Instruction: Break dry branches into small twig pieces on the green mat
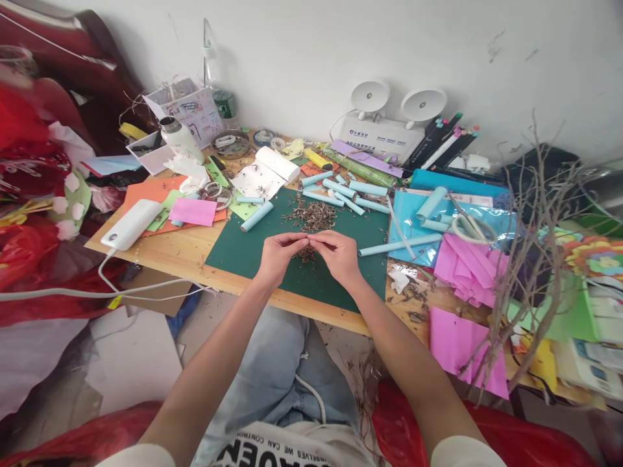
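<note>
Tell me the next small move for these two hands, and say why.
I'd likely part the left hand and right hand slightly: they meet above the near part of the brown pile, so anything pinched, too small to make out, should drop onto it rather than the bare green mat.

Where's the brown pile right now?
In the head view, the brown pile lies mid-frame on the green mat, mostly beyond the left hand and right hand, near light-blue tubes.
</note>
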`<state>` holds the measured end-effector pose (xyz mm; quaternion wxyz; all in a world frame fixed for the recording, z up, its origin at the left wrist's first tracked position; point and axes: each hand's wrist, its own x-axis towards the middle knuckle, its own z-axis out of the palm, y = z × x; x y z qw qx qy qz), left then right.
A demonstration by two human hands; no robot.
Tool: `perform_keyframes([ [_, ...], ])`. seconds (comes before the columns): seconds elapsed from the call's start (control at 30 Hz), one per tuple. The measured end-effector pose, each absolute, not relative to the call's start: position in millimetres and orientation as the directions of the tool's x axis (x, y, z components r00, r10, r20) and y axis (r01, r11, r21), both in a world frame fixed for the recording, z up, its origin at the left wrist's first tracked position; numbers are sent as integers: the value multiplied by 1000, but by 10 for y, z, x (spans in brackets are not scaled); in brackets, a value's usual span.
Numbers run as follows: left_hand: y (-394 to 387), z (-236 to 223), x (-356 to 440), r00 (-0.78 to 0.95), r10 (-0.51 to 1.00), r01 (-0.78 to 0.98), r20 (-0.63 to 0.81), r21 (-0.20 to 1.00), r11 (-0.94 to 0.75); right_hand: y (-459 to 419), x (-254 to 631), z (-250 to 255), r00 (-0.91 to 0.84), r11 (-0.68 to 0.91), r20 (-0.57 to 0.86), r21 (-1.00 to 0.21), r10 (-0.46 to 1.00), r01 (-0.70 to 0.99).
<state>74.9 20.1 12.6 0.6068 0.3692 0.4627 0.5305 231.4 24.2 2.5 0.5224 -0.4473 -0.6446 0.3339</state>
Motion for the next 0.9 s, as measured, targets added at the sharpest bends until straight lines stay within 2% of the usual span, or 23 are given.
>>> perform_keyframes([
  [0.13, 180, 120, 775, -40, 991, -173, -129, 977, 121, 208, 2298, 55, -46, 449, 462, -827, 886, 338],
  [0.27, 167, 119, 769, -38, 997, -39, -66, 997, 65, 210, 2300, 66, -68, 459, 472, -799, 879, 389],
  [0.53, 119, 73, 771, -23, 994, 229, 106, 969, -98, 194, 2298, 54, -184, 530, 517, -673, 836, 516],
  [0.6, 128, 62, 785, -20, 994, 201, 103, 975, -97, 182, 2294, 70, -174, 523, 516, -675, 839, 520],
  [0.7, 161, 46, 798, -6, 1000, 52, 22, 998, -21, 183, 2300, 90, -125, 449, 449, -749, 885, 487],
  [0.9, 201, 34, 770, -4, 997, -209, -77, 975, 74, 228, 2330, 56, -103, 246, 227, -938, 968, 245],
])
